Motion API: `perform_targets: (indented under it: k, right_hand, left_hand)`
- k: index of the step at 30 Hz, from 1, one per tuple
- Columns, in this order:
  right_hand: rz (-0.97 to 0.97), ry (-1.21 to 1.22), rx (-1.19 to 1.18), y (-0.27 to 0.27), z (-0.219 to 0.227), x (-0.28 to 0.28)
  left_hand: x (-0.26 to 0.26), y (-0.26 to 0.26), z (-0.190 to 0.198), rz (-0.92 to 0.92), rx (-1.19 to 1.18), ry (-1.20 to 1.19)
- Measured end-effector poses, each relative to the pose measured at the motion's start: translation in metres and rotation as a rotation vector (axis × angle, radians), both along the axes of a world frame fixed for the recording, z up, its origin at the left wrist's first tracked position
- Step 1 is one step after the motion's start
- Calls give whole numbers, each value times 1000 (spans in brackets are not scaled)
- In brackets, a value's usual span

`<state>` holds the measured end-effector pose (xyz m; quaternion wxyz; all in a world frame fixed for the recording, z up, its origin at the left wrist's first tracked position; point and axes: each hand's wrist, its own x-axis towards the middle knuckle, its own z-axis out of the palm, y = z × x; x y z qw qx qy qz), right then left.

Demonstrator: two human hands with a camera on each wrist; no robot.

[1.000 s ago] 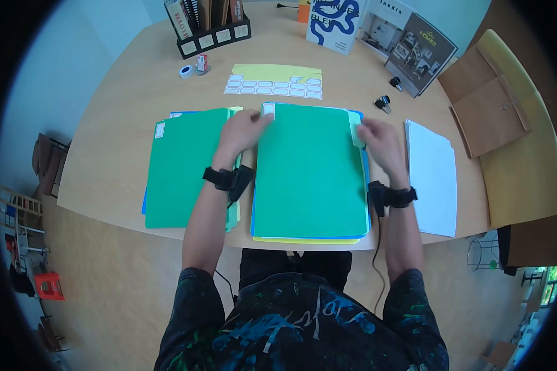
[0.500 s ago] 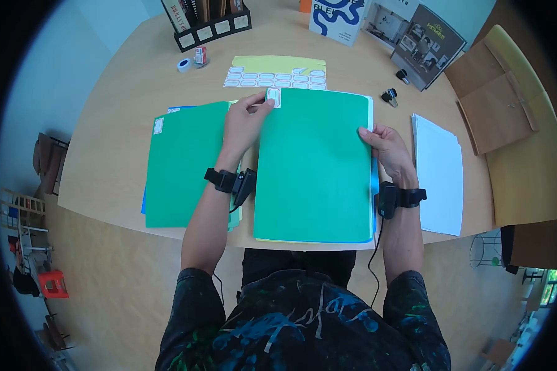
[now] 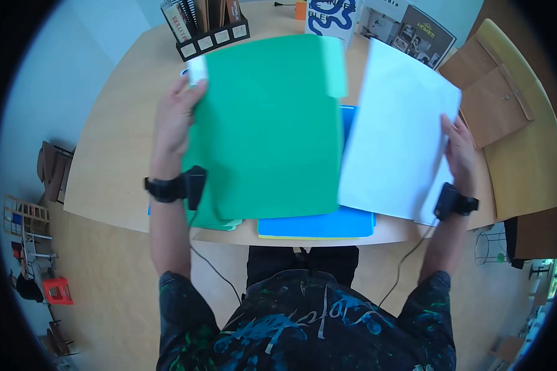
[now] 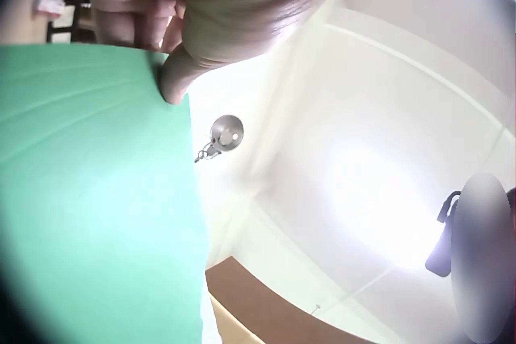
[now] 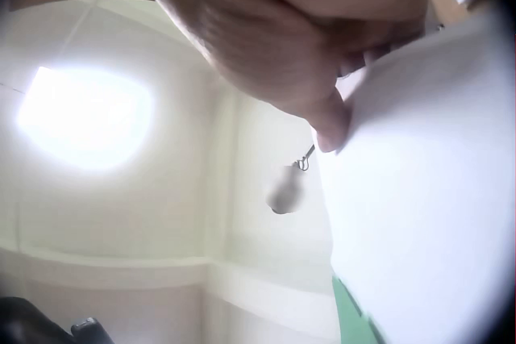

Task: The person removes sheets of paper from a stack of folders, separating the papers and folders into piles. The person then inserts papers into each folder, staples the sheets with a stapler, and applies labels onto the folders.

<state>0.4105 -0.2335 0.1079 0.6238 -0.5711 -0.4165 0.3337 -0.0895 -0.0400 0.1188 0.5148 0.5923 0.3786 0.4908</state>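
A green folder [image 3: 266, 130] with a white label at its upper left corner hangs raised in the left hand [image 3: 173, 120], which pinches its left edge; the left wrist view shows the thumb on the green sheet [image 4: 97, 183]. White paper [image 3: 396, 136] is lifted at the right, its right edge pinched between thumb and fingers of the right hand [image 3: 461, 145]; the right wrist view shows that thumb on the white sheet [image 5: 419, 175]. Below and between them lies a blue folder [image 3: 319, 226] on the table, a yellow edge under it. The raised folder mostly covers the left green stack.
A black organizer [image 3: 213, 40] with books stands at the back left. Upright books [image 3: 424, 37] stand at the back right. Brown envelopes [image 3: 498, 105] lie at the far right. More white paper [image 3: 438, 191] lies below the lifted paper.
The left hand has moved left with the green folder, uncovering the blue one. The right hand has left that folder, moved right and now holds white paper, raised and tilted.
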Motion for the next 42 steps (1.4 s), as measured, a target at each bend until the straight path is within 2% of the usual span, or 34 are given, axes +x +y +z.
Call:
perform_targets:
  k: [1, 2, 4, 6, 7, 8, 10, 11, 12, 13, 14, 16, 17, 19, 20, 21, 22, 23, 24, 25, 26, 27, 29, 30, 33, 35, 36, 38, 42]
  right_hand:
    - [-54, -55, -41, -10, 2, 23]
    - [-108, -109, -83, -21, 1, 45]
    - [-160, -145, -163, -38, -8, 94]
    - [-264, -255, -330, -50, -33, 137]
    - [-260, -259, -326, -54, -43, 151]
    - [-301, -287, -362, -60, -56, 161]
    - [-338, -317, -392, -65, -78, 174]
    - [-385, -438, -478, -66, -89, 178]
    - [-433, -558, -566, -68, -93, 180]
    - [-424, -544, -683, -68, -93, 181]
    - [-424, -545, -681, -67, -98, 178]
    - [-800, -1147, -632, -59, -113, 166]
    - [-785, -1116, -528, -51, -96, 135]
    - [-505, -848, -215, -29, -59, 66]
    - [-312, -706, -134, -15, -46, 31]
    - [-202, -647, -114, 0, -42, 1]
    - [-43, -485, -73, 12, -40, -31]
    - [56, -449, -133, 22, -37, -55]
    - [102, -423, -147, 37, -45, -71]
    - [153, -390, -140, 48, -50, -86]
    - [148, -357, -212, 59, -59, -93]
    - [112, -418, -249, 65, -66, -100]
    - [76, -473, -287, 73, -77, -109]
    - [52, -440, -240, 75, -83, -113]
    - [36, -411, -182, 75, -92, -120]
    - [45, -420, -172, 74, -90, -119]
    - [49, -358, -183, 73, -86, -118]
    - [56, -300, -198, 73, -85, -115]
    - [54, -260, -181, 71, -86, -111]
  left_hand:
    - [-13, -2, 5, 83, 33, -3]
    - [-28, 1, 4, 83, 31, -3]
    - [-58, 10, 0, 311, -3, 11]
    - [-93, 30, -25, 348, -56, 89]
    - [-107, 41, -41, 383, -104, 165]
    - [-116, 48, -58, 388, -103, 162]
    - [-131, 61, -96, 460, -82, 328]
    - [-140, 70, -117, 462, -80, 325]
    - [-148, 80, -138, 486, -26, 486]
    - [-142, 76, -135, 508, 28, 646]
    - [-137, 73, -132, 510, 29, 644]
    - [-117, 60, -119, 678, 179, 1117]
    - [-101, 55, -110, 683, 177, 1118]
    - [-61, 44, -93, 324, 102, 564]
    - [-32, 34, -82, 213, 86, 571]
    - [0, 24, -73, 100, 73, 574]
    - [30, 12, -70, 75, 82, 668]
    - [54, 2, -69, 48, 92, 761]
    - [71, -2, -72, 42, 98, 761]
    - [87, -3, -78, 33, 133, 920]
    - [95, -2, -85, 25, 167, 1079]
    - [95, 3, -92, 21, 171, 1080]
    - [93, 11, -96, -106, 9, 805]
    - [91, 14, -100, -109, 5, 812]
    - [84, 13, -101, -55, -81, 772]
    - [83, 12, -106, 98, 98, 741]
    - [83, 13, -108, 97, 92, 740]
    - [85, 10, -99, 184, 115, 548]
    - [90, -2, -90, 310, 254, 619]
